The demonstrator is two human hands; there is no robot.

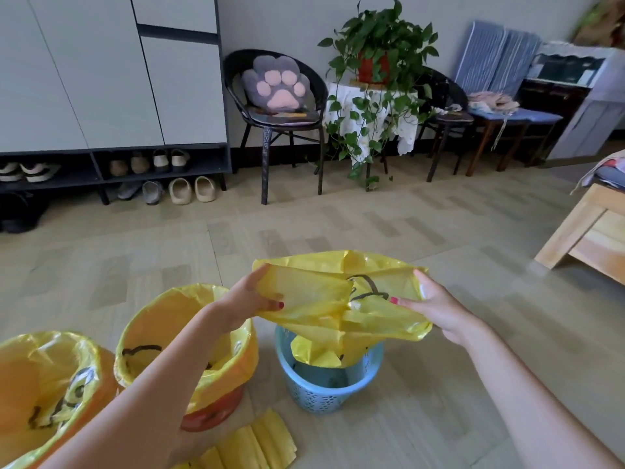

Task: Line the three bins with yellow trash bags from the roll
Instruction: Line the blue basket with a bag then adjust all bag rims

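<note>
The floor (422, 231) fills most of the frame, with a shoe cabinet (111, 79) at upper left and chairs and a potted plant (375, 55) along the top.

Two bins at lower left already wear yellow liners: the far-left bin (50, 394) and the orange bin (189, 350) beside it. The blue bin (324, 387), at lower centre, is not yet lined.

Above it the yellow bag (341, 306) is held stretched between both hands, its bottom end drooping into the blue bin's mouth. The left hand (250, 299) pinches the bag's left edge, thumb on top; the right hand (436, 306) pinches the right edge the same way.

The remaining folded bags from the roll (250, 445) lie on the floor at the bottom edge.

The mouth of the bag looks only partly opened, still creased flat in the middle. If it is pushed down like this, it may bunch inside instead of spreading. The film is thin, so a hard pull over the rim could tear it, and the light bin could tip.
</note>
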